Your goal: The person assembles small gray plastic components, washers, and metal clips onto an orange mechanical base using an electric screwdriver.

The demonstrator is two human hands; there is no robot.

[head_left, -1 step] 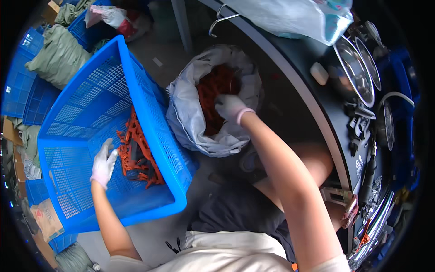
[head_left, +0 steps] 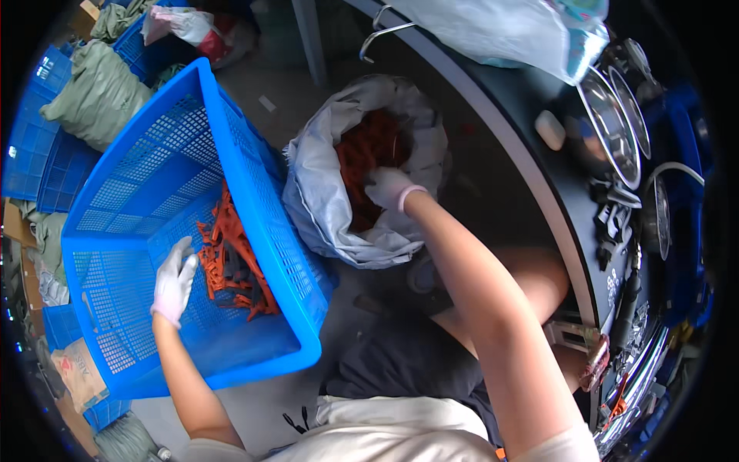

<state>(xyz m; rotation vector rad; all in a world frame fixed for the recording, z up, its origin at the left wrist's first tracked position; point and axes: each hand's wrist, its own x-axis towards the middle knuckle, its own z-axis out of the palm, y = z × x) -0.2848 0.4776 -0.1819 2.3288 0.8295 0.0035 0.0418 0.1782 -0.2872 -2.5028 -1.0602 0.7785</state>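
My left hand (head_left: 174, 283), in a white glove with a pink cuff, hangs inside a large blue plastic basket (head_left: 212, 379). Its fingers are stretched out, with nothing held in them. Just right of them, orange-red plastic parts (head_left: 230, 258) lie in a pile, some dark pieces among them. To the basket's right stands a white woven sack (head_left: 315, 165) with its rim rolled open, holding more red-orange parts (head_left: 377, 135). My right hand (head_left: 389, 189), gloved the same way, reaches into this sack and is at the parts. Its fingertips are hidden, so any grip is out of sight.
A dark table (head_left: 550, 177) with a pale curved edge runs along the right, bearing metal bowls (head_left: 613, 127) and a clear plastic bag (head_left: 493, 31). A metal hook (head_left: 383, 37) juts from its edge. Green sacks (head_left: 98, 96) and blue crates (head_left: 38, 154) crowd the left.
Very little differs. The view has shifted slightly, and my right hand sits a touch lower in the sack. My left hand keeps its place in the basket.
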